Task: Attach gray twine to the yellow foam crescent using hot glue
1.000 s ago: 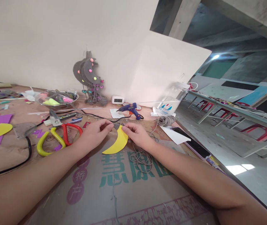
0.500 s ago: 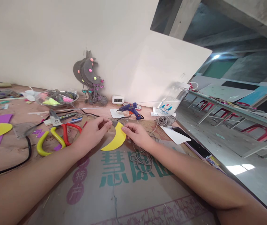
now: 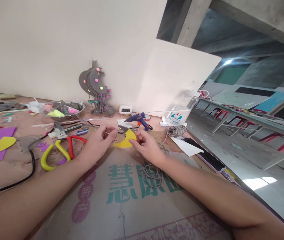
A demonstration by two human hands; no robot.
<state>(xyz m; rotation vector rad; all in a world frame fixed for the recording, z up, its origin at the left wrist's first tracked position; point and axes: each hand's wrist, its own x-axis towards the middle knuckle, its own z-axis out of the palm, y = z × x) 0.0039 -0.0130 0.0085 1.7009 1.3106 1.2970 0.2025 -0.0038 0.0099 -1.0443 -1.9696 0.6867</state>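
A yellow crescent cutout (image 3: 127, 139) is held up over the printed cardboard by my right hand (image 3: 145, 144), whose thumb and fingers pinch its right edge. At the crescent's upper end a dark grey part (image 3: 123, 128) points towards my left hand (image 3: 104, 136). That hand is closed, thumb against fingers, just left of the crescent; what it pinches is too small to make out. Loose grey cord (image 3: 151, 175) lies in loops below my right wrist, and its wound bundle (image 3: 176, 130) sits further right.
Yellow-handled scissors (image 3: 54, 156) and red handles (image 3: 73, 146) lie left. A blue glue gun (image 3: 139, 120) rests behind my hands near a small clock (image 3: 125, 109). Grey crescent ornaments (image 3: 95, 83) hang at the wall. A phone (image 3: 206, 155) and plastic jar (image 3: 180, 111) stand right.
The yellow crescent has tilted and turned in my right hand, so its lower tip has swung up. My left hand stays closed beside it. The view has shifted slightly.
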